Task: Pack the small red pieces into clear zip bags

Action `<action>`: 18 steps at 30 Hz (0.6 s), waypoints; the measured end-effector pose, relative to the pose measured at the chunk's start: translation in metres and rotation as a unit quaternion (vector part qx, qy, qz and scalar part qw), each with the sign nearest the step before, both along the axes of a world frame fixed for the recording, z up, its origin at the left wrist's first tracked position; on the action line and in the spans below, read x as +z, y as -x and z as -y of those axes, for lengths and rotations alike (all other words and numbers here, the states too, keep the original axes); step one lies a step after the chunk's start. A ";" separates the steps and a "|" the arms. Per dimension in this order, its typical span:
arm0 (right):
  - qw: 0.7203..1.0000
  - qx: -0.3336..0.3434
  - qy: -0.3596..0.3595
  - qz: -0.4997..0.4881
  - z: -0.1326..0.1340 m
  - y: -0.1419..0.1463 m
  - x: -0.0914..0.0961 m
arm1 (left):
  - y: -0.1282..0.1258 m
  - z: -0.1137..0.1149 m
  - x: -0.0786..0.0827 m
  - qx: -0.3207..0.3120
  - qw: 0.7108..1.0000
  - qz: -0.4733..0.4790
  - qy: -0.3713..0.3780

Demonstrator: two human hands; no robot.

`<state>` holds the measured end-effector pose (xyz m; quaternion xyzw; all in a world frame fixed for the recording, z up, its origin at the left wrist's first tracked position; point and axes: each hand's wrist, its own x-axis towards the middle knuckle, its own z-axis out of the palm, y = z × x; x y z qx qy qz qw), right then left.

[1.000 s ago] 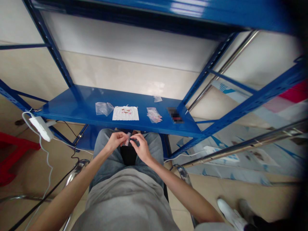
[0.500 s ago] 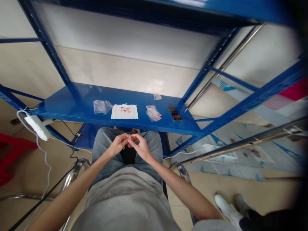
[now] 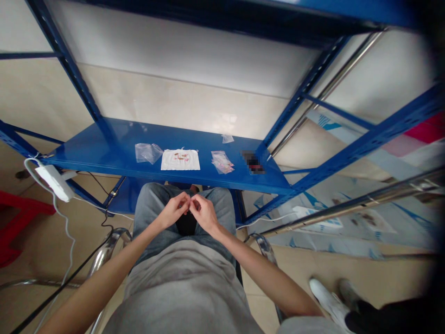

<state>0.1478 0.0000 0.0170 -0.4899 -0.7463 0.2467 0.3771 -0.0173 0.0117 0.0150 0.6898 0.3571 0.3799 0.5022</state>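
Observation:
Over my lap, my left hand (image 3: 176, 207) and my right hand (image 3: 204, 210) meet at the fingertips, both pinched closed. Whatever lies between the fingers is too small and hidden to make out. On the blue shelf (image 3: 114, 150) ahead, a white cloth pouch (image 3: 168, 160) lies flat with several small pinkish-brown pieces (image 3: 181, 157) on it. Left of the pouch rests a clear plastic bag (image 3: 148, 153). To its right is another clear bag (image 3: 222, 162) with small pink and orange bits inside.
A small clear bag (image 3: 227, 138) lies near the shelf's back edge. A blurred dark object (image 3: 253, 162) sits at the right end. A white power strip (image 3: 54, 183) hangs at the left, with cables below. Another person's shoe (image 3: 327, 299) is at lower right.
My fingertips have shifted slightly and closed further together; the small pale pink thing seen between them before is now hidden. The things on the shelf stay where they were.

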 end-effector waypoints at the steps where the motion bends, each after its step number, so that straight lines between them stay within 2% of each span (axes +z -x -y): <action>1: 1.000 -0.002 -0.003 0.011 0.000 -0.001 0.000 | 0.000 0.000 0.000 0.004 1.000 -0.006 -0.003; 7: 1.000 0.006 -0.004 0.009 -0.003 -0.003 0.001 | 0.000 0.001 0.000 0.027 0.999 -0.023 -0.011; 13: 0.998 0.022 0.033 -0.038 -0.002 -0.002 0.003 | 0.000 0.001 0.001 0.036 0.998 -0.040 -0.021; 18: 0.998 0.023 0.047 -0.034 -0.005 -0.004 -0.001 | -0.001 0.003 0.005 0.037 0.997 -0.051 -0.034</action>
